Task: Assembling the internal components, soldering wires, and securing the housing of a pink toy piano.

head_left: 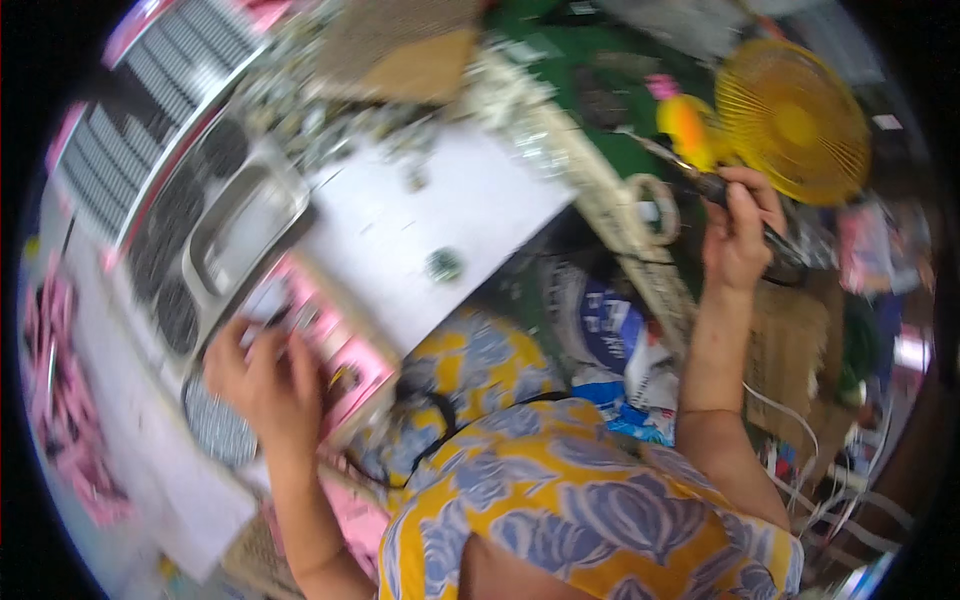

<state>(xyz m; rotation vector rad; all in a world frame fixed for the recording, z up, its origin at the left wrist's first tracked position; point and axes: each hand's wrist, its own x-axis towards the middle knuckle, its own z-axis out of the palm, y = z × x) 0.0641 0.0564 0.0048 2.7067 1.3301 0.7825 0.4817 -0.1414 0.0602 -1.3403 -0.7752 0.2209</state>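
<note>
My right hand (742, 230) is raised at the right, closed round the dark handle of a soldering iron (712, 188). The iron's metal shaft points up and left. At the left, my left hand (265, 385) reaches over pink pieces (360, 375) in a shallow box (385, 398), fingers apart and somewhat blurred. Small dark and metallic parts lie by its fingertips; whether they touch is unclear. Beside that hand sits a grey plastic housing (290, 200) with a rounded rectangular opening. A small greenish round part (443, 264) rests on the white work surface (400, 215).
Many small parts (320, 115) are heaped at the back under cardboard (420, 75). A yellow fan (795, 120) and a tape roll (655, 210) stand at the right. Pink strips (65, 400) lie far left, near a silvery coil (215, 420). White cables (800, 440) hang at lower right.
</note>
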